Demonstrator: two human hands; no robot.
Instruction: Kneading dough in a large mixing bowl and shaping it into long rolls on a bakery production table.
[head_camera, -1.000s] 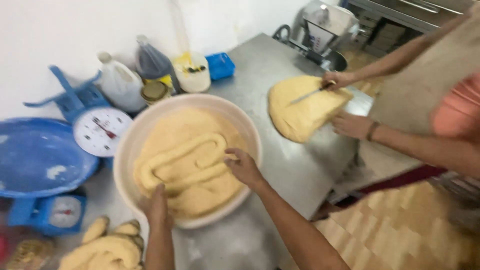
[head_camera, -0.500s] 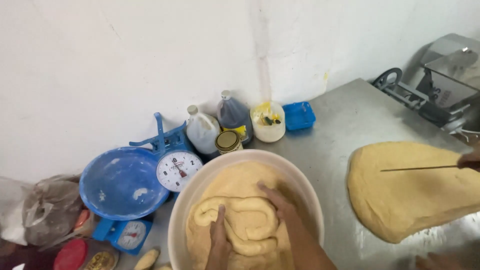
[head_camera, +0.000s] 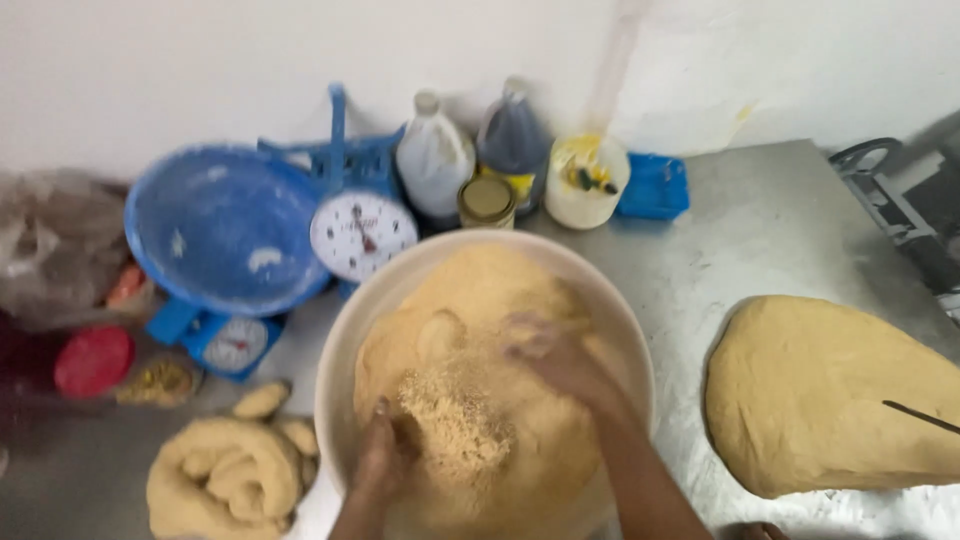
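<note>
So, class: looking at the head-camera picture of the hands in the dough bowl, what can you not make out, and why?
- Right hand: motion blur smears the fingers; grip unclear.
- Left hand: fingertips sunk in the crumbly dough; wrist cut off by the bottom edge.
- Bowl: near rim cut off by the bottom edge.
- Thin dark tool on the flat dough slab: cut off by the right edge; its holder is unseen.
- Scale dial: reading too blurred.

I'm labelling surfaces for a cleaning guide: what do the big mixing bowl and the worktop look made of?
Mixing bowl: likely plastic, cream and matte, with a thick, smooth, rounded rim. Worktop: probably stainless steel, grey with a dull brushed sheen and soft reflections.
</note>
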